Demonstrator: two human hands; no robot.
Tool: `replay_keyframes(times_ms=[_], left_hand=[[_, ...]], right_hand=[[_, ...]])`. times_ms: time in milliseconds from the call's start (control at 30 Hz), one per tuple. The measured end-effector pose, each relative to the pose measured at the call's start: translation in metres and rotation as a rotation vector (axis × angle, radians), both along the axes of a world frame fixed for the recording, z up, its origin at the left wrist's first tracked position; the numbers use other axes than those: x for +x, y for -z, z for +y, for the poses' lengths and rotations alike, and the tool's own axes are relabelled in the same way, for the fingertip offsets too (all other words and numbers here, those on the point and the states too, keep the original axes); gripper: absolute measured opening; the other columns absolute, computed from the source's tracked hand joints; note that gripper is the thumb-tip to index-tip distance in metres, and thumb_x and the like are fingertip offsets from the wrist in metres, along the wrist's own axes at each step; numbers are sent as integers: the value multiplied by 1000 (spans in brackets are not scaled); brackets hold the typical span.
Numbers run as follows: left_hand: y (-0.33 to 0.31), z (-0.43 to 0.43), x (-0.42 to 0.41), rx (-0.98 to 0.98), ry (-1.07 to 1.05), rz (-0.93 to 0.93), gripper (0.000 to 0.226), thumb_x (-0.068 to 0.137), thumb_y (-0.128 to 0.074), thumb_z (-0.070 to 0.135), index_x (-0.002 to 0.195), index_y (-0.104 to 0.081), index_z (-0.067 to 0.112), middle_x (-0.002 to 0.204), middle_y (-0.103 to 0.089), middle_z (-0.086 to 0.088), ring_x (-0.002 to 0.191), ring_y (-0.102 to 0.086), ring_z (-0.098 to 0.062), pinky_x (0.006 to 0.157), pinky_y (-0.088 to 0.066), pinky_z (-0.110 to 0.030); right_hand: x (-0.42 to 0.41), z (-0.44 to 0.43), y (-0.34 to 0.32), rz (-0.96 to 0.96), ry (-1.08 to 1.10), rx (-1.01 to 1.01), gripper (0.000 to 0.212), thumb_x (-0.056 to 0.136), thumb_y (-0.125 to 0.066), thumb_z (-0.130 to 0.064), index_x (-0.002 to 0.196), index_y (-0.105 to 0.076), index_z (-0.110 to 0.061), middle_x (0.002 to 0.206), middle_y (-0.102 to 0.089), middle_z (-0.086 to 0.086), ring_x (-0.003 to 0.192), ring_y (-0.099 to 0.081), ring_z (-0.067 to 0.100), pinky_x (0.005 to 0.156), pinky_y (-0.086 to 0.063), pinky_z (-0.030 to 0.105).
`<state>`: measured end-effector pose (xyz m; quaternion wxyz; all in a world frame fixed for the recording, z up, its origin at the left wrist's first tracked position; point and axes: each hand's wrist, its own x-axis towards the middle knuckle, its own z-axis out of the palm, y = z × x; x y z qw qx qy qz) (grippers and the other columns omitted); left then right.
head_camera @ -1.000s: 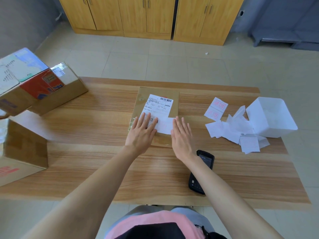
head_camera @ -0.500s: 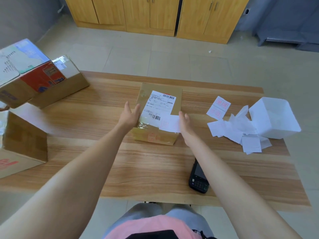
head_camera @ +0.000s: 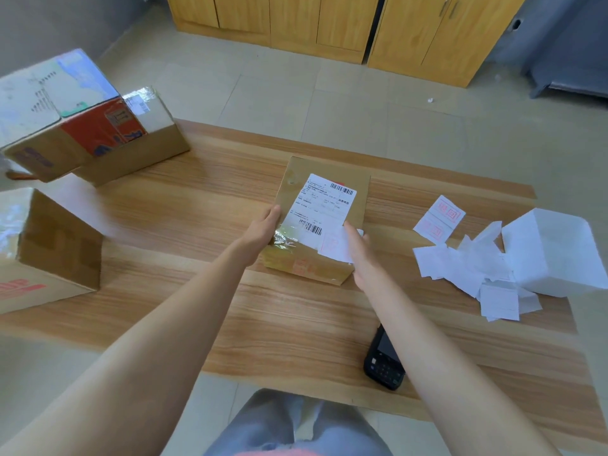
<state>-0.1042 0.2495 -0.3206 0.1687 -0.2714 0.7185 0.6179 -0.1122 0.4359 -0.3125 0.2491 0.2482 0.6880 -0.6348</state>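
A brown cardboard parcel (head_camera: 361, 195) sits mid-table, its near end facing me. On its top are a white shipping label (head_camera: 324, 205) with barcodes and, at the near right corner, a small white sticker (head_camera: 333, 245) with a red stamp. My left hand (head_camera: 263, 230) grips the parcel's left side with the thumb along the top edge. At the right near corner, my right hand (head_camera: 359, 255) holds the other side, its thumb lying on the small sticker. Whether the parcel is lifted off the wooden table (head_camera: 197, 225) I cannot tell.
A black handheld scanner (head_camera: 383, 360) lies near the table's front edge by my right forearm. Loose white slips (head_camera: 460, 268), a sheet of red-stamped stickers (head_camera: 439, 218) and a white box (head_camera: 552, 255) are at the right. Larger cartons (head_camera: 98, 133) (head_camera: 49, 251) crowd the left end.
My hands left the parcel's top, where they pressed flat on the label and sticker, and moved to its two sides. The camera view shifted slightly.
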Motion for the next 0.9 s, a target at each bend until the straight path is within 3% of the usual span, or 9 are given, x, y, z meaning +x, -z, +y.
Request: replay_keyframes(times_ms=[100,233,300,367,500,600,733,900], left_hand=[[-7,-2,5,4,-56,6,43,101,-31,43,137,-44,23,136,-52,-7,129,-45,-27,103,-36,-38],[-22,-13,16,30,-145,46,56,97,-39,49,147,-29,27,145,-45,0,129,-47,-25,106,-38,-43],[-34,-18,23,34,-208,91,54,98,-42,45,147,-29,25,135,-53,2,114,-56,-20,87,-48,-33],[-48,-24,31,26,-284,130,51,99,-44,40,145,-30,24,123,-57,3,98,-58,-17,69,-47,-27],[-70,-36,57,15,-428,187,56,96,-49,42,145,-30,24,126,-59,-1,92,-61,-17,73,-48,-29],[-85,-42,83,-3,-548,213,55,96,-51,41,143,-31,23,116,-61,0,81,-63,-13,65,-50,-27],[-100,-43,118,-41,-695,246,56,96,-52,41,142,-30,20,115,-58,1,84,-63,-11,64,-52,-27],[-113,-43,164,-83,-864,275,55,93,-56,40,138,-33,18,124,-56,-2,90,-63,-12,73,-55,-30]], right_hand=[[-3,-2,-7,26,-23,-8,64,75,-60,-56,127,-46,-21,123,-59,-5,113,-56,17,105,-40,42],[-10,-10,-27,81,-93,0,35,90,-57,-41,116,-44,-22,120,-57,-4,111,-54,16,101,-40,38],[-13,-18,-42,128,-134,-13,24,92,-56,-34,111,-47,-22,113,-58,-6,101,-57,12,87,-45,30],[-14,-27,-56,178,-180,-27,8,93,-55,-26,99,-50,-25,100,-58,-10,88,-57,7,69,-44,22],[-7,-46,-78,234,-281,-68,21,91,-58,-24,110,-50,-20,102,-60,-7,87,-59,9,62,-45,20],[0,-59,-89,252,-360,-108,20,91,-58,-23,109,-50,-20,95,-60,-10,79,-59,5,58,-46,19],[13,-77,-100,281,-481,-144,28,91,-59,-24,117,-51,-17,96,-59,-10,77,-57,1,55,-43,18],[35,-96,-108,302,-637,-208,21,92,-58,-21,112,-52,-19,89,-59,-14,74,-57,0,47,-44,11]])
